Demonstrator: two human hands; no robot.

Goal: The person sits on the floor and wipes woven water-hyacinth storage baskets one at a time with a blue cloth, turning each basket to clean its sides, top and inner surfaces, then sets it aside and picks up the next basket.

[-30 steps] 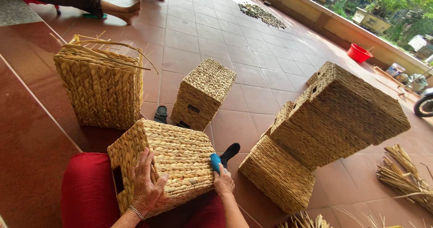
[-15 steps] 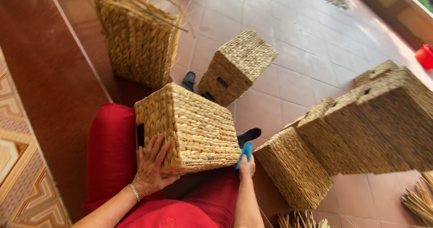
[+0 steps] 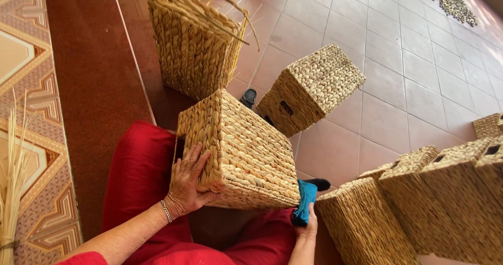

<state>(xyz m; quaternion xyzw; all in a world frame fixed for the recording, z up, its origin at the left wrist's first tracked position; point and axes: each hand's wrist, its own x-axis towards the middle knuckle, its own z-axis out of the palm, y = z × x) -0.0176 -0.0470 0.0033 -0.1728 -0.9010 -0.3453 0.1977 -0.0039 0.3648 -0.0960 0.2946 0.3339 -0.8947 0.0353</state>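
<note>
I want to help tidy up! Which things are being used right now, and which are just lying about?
In use: woven basket on the lap, left hand, right hand, blue tool.

Lying about: unfinished basket, small basket, stacked baskets, straw bundle.

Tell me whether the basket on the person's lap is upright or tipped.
Tipped. The woven basket lies tilted on the red-clad lap, a handle slot beside the left hand; the right hand holds a blue tool.

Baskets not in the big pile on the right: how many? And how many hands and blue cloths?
Baskets: 3 (lap basket, tipped basket, unfinished basket)
Hands: 2 (left hand, right hand)
Blue cloths: 1 (blue cloth)
Total: 6
</note>
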